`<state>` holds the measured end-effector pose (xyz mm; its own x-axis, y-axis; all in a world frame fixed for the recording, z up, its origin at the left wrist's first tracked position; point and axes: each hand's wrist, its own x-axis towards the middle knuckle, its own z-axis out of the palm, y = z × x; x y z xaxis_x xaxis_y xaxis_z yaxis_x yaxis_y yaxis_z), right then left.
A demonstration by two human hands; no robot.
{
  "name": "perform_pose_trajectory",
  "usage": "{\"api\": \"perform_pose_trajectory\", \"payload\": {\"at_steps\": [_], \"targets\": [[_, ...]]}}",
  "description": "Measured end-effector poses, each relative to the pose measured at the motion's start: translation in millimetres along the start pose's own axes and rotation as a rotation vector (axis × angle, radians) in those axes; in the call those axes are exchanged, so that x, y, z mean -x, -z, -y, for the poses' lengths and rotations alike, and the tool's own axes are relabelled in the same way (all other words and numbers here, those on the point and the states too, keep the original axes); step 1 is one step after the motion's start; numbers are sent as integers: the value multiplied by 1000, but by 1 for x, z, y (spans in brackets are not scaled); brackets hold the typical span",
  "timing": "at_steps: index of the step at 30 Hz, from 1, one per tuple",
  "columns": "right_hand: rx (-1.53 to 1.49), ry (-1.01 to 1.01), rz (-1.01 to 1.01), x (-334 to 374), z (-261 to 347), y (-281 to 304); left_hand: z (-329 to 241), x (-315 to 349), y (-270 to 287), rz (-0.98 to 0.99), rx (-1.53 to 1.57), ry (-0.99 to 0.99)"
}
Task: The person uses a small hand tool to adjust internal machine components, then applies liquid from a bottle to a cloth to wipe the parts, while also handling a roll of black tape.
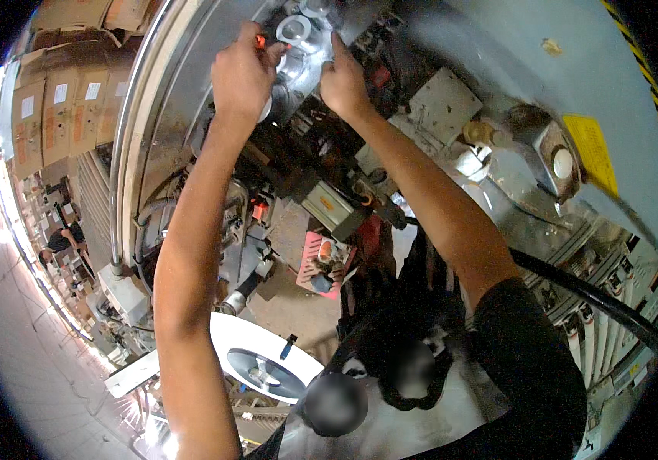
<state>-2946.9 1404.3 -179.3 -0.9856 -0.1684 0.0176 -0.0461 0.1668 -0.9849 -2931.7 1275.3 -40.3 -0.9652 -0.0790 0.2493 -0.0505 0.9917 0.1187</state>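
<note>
Both my arms reach up into an opened machine, toward a shiny metal part (298, 61) with a round ring-shaped end (294, 30). My left hand (246, 80) is closed at the left side of this part. A small orange-red piece (260, 41) shows between its fingers; its kind is not clear. On the other side, my right hand (343, 83) has its thumb raised along the metal part and its fingers curled against it. Some of its fingertips are hidden.
Stacked cardboard boxes (57, 100) stand at the left, beyond a metal rail (123, 146). Below are a red crate (317, 257) and a white disc-like piece (229, 337). A black hose (590, 295) crosses at the right. Another person (64, 238) is far left.
</note>
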Motion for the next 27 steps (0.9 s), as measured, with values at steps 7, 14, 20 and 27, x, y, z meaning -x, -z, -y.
{"api": "perform_pose_trajectory", "payload": {"at_steps": [7, 14, 20, 27], "targets": [[24, 149, 456, 31, -25, 20, -1, -3, -1, 45, 49, 23], [144, 464, -16, -11, 6, 40, 1, -7, 22, 158, 180, -73], [93, 610, 269, 1, 17, 64, -12, 20, 79, 315, 432, 7], [288, 408, 279, 12, -20, 120, -15, 23, 75, 274, 595, 88]]}}
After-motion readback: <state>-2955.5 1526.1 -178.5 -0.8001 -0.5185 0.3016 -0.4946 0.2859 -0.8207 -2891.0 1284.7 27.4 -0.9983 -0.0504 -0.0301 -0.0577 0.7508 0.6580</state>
